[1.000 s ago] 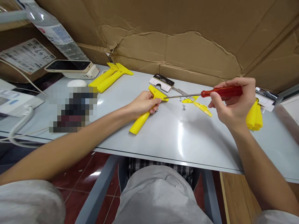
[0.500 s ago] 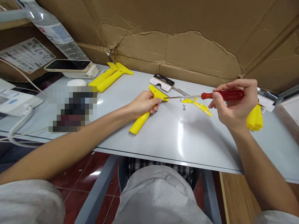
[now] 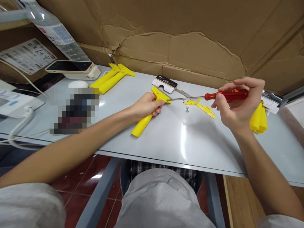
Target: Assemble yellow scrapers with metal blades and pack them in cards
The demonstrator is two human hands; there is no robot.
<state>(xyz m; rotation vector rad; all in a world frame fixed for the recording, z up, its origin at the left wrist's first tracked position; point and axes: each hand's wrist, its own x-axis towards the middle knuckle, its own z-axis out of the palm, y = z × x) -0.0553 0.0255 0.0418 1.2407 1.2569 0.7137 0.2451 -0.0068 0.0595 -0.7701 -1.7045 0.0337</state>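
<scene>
two grips | left hand [image 3: 150,106] pinched yellow handle [image 3: 143,125] | right hand [image 3: 235,110] pinched screwdriver [image 3: 232,95], fingers having shifted slightly right

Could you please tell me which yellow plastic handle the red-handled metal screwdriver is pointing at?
The yellow plastic handle held in the left grip; the back-left pair and far-right cluster are unheld.

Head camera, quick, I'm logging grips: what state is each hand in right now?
Left hand: closed around the yellow T-shaped tool.
Right hand: holding the red-handled screwdriver.
</scene>
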